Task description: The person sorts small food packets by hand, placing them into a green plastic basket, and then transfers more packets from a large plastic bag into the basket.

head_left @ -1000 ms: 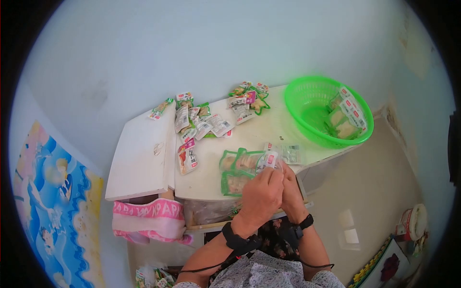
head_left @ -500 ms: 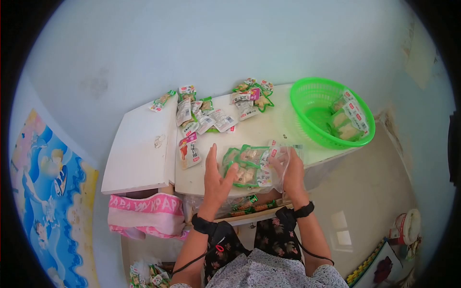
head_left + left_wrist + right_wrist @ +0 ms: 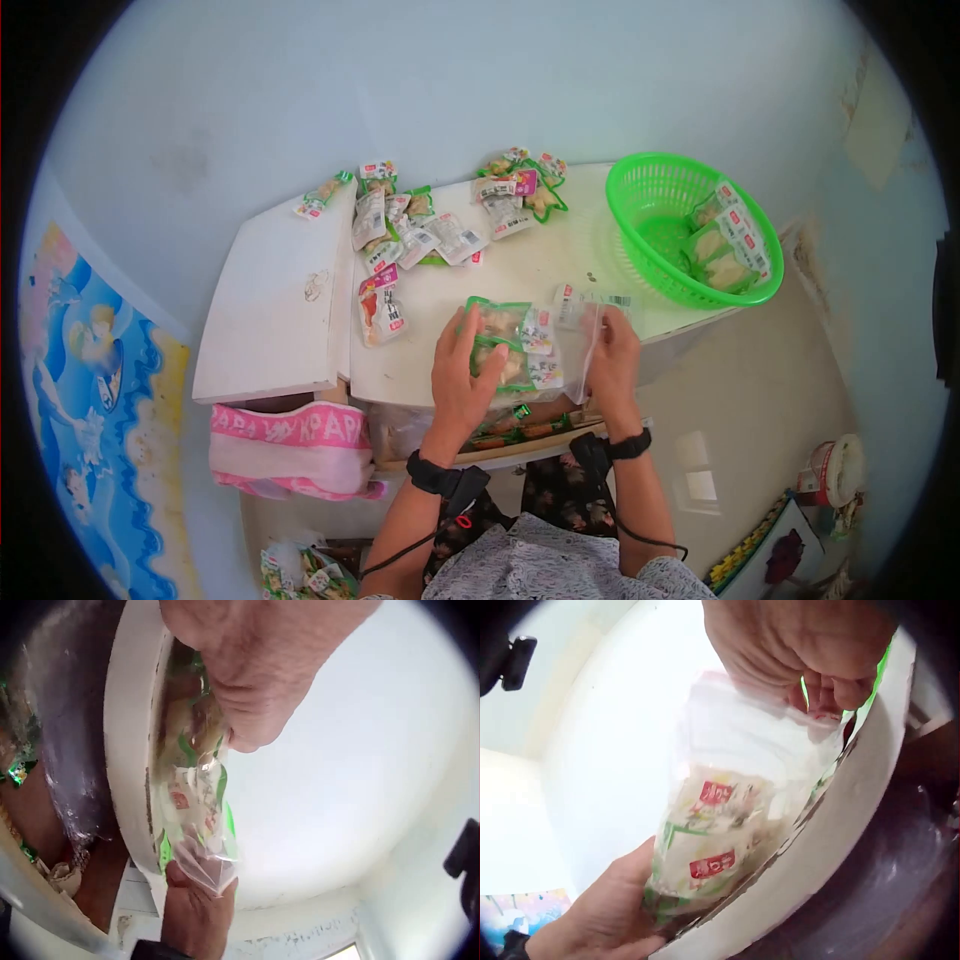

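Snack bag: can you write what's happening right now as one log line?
left hand holds snack packets | right hand pinches clear bag mouth | white table | green basket apart

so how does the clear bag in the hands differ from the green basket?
The clear bag is soft, see-through plastic lying flat at the table's near edge; the green basket is a rigid mesh bowl standing at the far right corner. The left hand and right hand both grip the bag; nothing touches the basket. The bag looks packed full, the basket partly filled. Both hold snack packets.

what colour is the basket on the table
Bright green. The basket stands at the table's right end with a few snack packets inside; the head view shows it best.
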`<action>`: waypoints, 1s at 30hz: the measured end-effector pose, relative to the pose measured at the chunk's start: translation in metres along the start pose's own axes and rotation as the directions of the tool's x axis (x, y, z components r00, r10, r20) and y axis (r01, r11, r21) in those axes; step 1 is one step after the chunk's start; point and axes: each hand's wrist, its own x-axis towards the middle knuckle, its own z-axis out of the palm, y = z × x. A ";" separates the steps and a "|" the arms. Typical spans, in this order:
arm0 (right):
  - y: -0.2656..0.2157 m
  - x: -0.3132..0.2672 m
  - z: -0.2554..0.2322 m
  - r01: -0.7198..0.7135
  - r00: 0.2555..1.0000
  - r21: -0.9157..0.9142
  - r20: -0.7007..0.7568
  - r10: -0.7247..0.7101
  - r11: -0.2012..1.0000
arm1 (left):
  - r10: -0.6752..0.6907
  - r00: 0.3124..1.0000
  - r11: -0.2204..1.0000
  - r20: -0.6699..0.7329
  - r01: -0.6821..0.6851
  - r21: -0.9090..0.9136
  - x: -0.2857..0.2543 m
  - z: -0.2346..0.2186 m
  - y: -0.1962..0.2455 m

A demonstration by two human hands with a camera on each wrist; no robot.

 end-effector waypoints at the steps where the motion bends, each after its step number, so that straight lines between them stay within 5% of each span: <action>1: -0.005 -0.003 -0.009 -0.050 0.999 -0.008 0.003 0.050 0.999 | 0.010 1.000 0.999 -0.015 -0.010 0.034 -0.003 0.001 0.000; 3: -0.021 -0.010 -0.030 -0.149 0.989 -0.026 -0.002 0.149 0.989 | 0.004 0.999 0.997 -0.032 -0.002 0.073 -0.004 0.003 0.006; 6: -0.030 -0.017 -0.034 -0.074 0.992 -0.139 0.091 0.087 0.987 | 0.017 0.999 0.990 -0.044 -0.011 0.142 -0.005 0.002 0.013; 9: -0.052 -0.016 -0.030 -0.146 0.950 -0.221 0.240 0.199 0.964 | 0.023 0.998 0.979 -0.052 -0.012 0.206 -0.010 0.001 0.013; 12: -0.034 -0.014 -0.012 -0.072 0.954 -0.184 0.275 0.122 0.980 | 0.009 0.998 0.971 -0.065 0.006 0.239 -0.018 0.000 0.014; 15: -0.033 -0.014 -0.002 -0.134 0.949 0.107 0.299 0.097 0.985 | -0.033 0.997 0.974 -0.068 0.047 0.222 -0.022 -0.002 0.018; 18: -0.052 -0.008 0.005 0.038 0.972 0.121 0.225 -0.065 0.992 | -0.037 0.996 0.977 -0.079 0.053 0.207 -0.024 -0.004 0.018; 21: -0.087 0.002 0.014 0.223 0.945 -0.061 0.259 -0.200 0.973 | -0.034 0.992 0.987 -0.125 0.053 0.154 -0.026 -0.002 0.011; 25: -0.141 0.021 0.029 0.485 0.832 -0.076 0.349 -0.432 0.871 | -0.068 0.984 0.997 -0.167 0.059 -0.058 -0.027 -0.013 0.004; 28: -0.176 0.032 0.035 0.627 0.725 -0.029 0.389 -0.569 0.779 | -0.160 0.975 0.915 -0.153 0.088 -0.394 -0.029 -0.017 -0.002; 30: -0.188 0.034 0.033 0.691 0.671 -0.040 0.407 -0.620 0.722 | -0.210 0.962 0.898 -0.172 0.121 -0.423 -0.028 -0.020 -0.005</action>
